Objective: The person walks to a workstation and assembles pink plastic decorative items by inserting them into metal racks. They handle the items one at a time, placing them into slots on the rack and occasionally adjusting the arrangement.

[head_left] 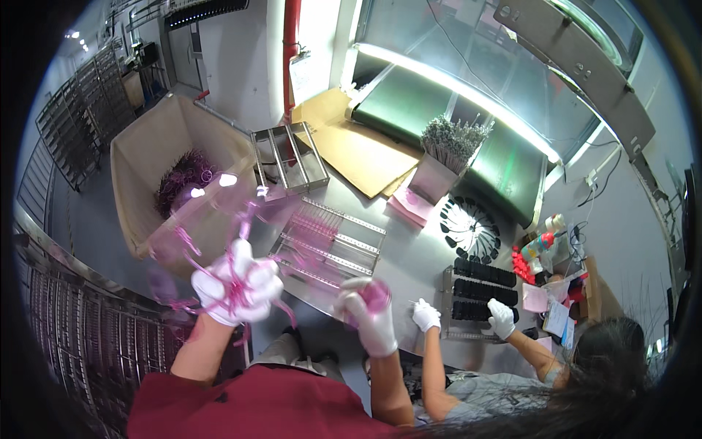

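Note:
My left hand [238, 282], in a white glove, is closed around a loose tangle of thin purple strands [235, 287] whose ends stick out on several sides. My right hand [371, 322], also gloved in white, curls around a round pinkish-purple piece [376, 295]; motion smears it, so its kind is unclear. Ahead of both hands lies a flat metal rack [358, 245] with toothed bars. Thin purple pieces [316, 221] line its left part. Blurred purple streaks lie over the area between the rack and my left hand.
Left stands a large beige bin [131, 183] holding a dark purple tangled pile [186, 175]. An empty metal frame [316, 164], cardboard [365, 150] and a box of grey stems [433, 175] stand behind. At right, a co-worker's gloved hands [426, 314] are beside a rack of black pieces [482, 293].

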Demonstrator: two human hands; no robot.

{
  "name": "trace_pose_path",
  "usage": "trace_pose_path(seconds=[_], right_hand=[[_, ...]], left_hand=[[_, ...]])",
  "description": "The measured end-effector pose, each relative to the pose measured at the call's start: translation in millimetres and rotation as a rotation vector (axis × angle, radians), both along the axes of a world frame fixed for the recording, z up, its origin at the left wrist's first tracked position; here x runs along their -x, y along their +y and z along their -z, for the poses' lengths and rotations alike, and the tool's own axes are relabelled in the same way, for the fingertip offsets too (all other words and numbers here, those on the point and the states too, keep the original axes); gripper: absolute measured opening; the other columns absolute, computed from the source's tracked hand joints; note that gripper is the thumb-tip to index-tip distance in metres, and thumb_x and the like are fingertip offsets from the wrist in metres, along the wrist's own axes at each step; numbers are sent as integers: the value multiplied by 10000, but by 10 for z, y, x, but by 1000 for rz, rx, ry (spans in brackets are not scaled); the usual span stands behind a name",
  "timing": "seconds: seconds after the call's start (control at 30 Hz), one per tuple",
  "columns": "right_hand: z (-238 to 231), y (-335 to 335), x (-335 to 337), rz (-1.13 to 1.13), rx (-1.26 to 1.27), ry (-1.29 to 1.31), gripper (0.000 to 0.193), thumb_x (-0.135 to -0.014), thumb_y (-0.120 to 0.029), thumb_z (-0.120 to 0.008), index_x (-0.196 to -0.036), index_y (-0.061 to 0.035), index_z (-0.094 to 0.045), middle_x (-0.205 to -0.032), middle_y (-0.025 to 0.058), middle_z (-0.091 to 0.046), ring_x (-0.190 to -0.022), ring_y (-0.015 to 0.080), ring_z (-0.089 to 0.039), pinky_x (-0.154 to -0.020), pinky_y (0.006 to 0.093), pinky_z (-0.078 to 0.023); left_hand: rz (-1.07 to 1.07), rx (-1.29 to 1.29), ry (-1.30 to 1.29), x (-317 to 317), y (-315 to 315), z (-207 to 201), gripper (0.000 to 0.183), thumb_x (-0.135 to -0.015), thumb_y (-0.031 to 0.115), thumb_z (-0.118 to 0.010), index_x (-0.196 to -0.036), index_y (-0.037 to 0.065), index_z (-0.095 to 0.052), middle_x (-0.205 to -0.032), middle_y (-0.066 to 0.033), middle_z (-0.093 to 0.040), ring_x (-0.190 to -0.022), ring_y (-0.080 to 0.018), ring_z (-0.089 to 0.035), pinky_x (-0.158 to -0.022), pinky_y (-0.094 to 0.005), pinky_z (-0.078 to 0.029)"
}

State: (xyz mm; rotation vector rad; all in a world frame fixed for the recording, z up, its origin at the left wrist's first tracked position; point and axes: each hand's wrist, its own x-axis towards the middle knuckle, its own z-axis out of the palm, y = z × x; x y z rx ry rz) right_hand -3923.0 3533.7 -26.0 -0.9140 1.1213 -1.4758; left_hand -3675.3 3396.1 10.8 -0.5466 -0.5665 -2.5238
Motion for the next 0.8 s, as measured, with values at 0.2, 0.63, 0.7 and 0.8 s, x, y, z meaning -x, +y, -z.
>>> trace_pose_path(seconds=[0.2,0.63,0.7,0.8], right_hand=[[-76,-263,-78,-702,106,-516,955,-894,-571,-821,-1484,81,-450,-1099,204,-745,-1039,296,-745,-946,405,-577],[-1236,-1052,87,-18,0,793,334,-762,-192,-952,-963,-23,-747,-928,83,-762,-813,199,-726,-742,314,-581],[-1347,-1252,177,-323,-264,559,465,-777,-190,-969,-1115,21,-729,-988,22,-776,-822,92,-684,-714,283,-575],[-1554,-1496,-193,-648,-549,409,712,-809,-221,-960,-1402,4,-638,-1001,16,-757,-834,101,-684,-740,288,-581]], left_hand=[[411,30,-47,39,-127,408,389,-728,76,-784,-1064,20,-594,-1005,-168,-474,-875,-279,-449,-532,-277,-347],[608,190,-141,-146,-1230,483,390,-644,52,-814,-899,59,-519,-961,-90,-503,-807,-214,-512,-727,-358,-409],[775,278,-57,84,-1356,533,455,-683,79,-869,-964,51,-513,-955,-82,-510,-797,-200,-516,-727,-357,-399],[787,394,-19,176,-1471,721,454,-695,86,-863,-972,39,-507,-933,-83,-509,-771,-191,-510,-688,-343,-394]])
